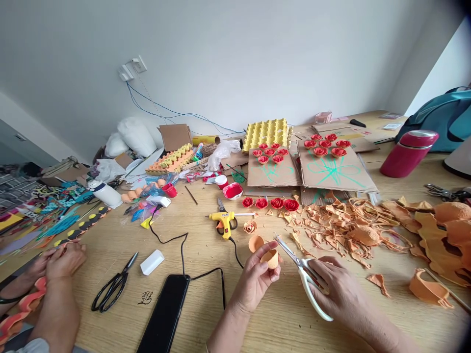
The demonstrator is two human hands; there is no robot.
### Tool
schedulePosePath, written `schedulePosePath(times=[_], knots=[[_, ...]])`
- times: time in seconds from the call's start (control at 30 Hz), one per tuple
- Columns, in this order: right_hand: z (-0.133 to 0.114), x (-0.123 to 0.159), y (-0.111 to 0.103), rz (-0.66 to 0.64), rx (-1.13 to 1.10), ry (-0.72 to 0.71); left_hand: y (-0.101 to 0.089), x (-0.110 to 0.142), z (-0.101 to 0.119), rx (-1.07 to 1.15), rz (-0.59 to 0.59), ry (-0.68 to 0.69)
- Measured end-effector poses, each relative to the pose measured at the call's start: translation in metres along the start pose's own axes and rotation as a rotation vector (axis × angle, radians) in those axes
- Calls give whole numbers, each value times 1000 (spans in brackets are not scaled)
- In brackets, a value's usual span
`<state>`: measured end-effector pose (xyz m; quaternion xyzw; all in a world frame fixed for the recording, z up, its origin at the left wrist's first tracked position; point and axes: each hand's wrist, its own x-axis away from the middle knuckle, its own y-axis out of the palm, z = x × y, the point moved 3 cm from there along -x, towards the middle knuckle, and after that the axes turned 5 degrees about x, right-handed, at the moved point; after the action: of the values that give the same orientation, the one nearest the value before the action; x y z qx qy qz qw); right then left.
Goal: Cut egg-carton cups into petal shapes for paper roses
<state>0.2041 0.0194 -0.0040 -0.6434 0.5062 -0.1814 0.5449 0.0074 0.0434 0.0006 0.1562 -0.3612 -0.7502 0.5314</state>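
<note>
My left hand (pixel 253 279) pinches a small orange egg-carton cup (pixel 271 259) between thumb and fingers above the table. My right hand (pixel 338 284) is wrapped round the white handles of a pair of scissors (pixel 307 279). Their blades point up and left, slightly parted, with the tips near the cup's right side. Behind my left fingers stands another orange cup (pixel 255 243), partly covered. A little farther back sits an unpainted paper rose (pixel 250 226), beside a yellow glue gun (pixel 225 223). Several red roses (pixel 276 203) form a row beyond it.
Orange carton scraps (pixel 331 225) are heaped to the right, near torn egg-carton pieces (pixel 441 235). Cardboard sheets (pixel 272 174) carry more red roses. A phone (pixel 164 314), black scissors (pixel 115 289) and another person's clasped hands (pixel 66 260) are at left.
</note>
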Motion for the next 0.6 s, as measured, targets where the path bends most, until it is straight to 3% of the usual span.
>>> schedulePosePath(times=[0.1,0.2,0.47,0.6], knots=[[-3,-1,-1,-9,-19,10,-1,0,0,106,-4,-20],[-3,-1,0,-16,-32,21,1,0,0,70,-5,5],[4,0,2,8,-31,84,7,5,1,-854,156,408],[8,0,1,65,-21,114,9,8,4,-1128,196,570]])
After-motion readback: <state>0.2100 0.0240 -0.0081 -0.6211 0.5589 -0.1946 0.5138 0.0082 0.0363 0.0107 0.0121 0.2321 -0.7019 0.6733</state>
